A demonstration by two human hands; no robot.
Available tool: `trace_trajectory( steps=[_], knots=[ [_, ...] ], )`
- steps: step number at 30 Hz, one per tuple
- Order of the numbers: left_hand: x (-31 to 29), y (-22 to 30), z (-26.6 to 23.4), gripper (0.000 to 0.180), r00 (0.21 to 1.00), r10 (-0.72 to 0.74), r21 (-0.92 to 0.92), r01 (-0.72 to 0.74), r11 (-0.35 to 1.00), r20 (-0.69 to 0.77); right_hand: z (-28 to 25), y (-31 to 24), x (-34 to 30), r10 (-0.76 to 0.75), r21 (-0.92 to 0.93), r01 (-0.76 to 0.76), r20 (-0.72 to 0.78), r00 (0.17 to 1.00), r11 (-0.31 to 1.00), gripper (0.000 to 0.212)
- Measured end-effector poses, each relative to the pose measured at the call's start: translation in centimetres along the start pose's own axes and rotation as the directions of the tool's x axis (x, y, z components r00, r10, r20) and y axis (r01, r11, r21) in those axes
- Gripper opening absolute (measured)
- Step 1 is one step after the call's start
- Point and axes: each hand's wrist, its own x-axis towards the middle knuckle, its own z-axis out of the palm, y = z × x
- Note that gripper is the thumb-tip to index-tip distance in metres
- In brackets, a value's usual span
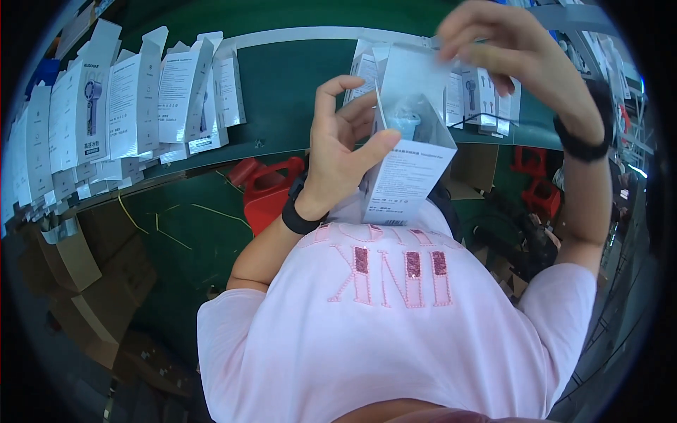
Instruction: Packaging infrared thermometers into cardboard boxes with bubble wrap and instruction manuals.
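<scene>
At one o'clock, my left hand (340,149) holds a white box (410,173): blue gadget (406,127) already inside, lid (414,70) not yet closed. My right hand (502,51) curls near it; whether gripping, I can't tell.

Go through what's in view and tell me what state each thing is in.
Held box: open at the top.
Flap: raised.
Pale blue item: inside the box, partly showing.
Left hand: gripping the box.
Right hand: raised beside the flap, blurred; contact unclear.
White boxes at left: standing, several with flaps up.
Black wristbands: worn, one on each wrist.
</scene>
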Motion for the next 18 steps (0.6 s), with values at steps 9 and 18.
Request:
trace_trajectory(
  steps=[9, 18],
  knots=[
    [1.5, 0.1, -1.4, 0.035, 0.947, -0.05, 0.458, -0.106, 0.883, 0.317, 13.4, 6.4, -2.8, 0.027, 0.725, 0.226, -0.32, 0.947, 0.651, 0.067],
    [2.4, -0.8, -0.6, 0.062, 0.981, -0.117, 0.484, 0.028, 0.874, 0.155, 11.2, 5.4, -4.0, -0.117, 0.347, 0.323, -0.501, 0.858, 0.881, 0.03]
  ],
)
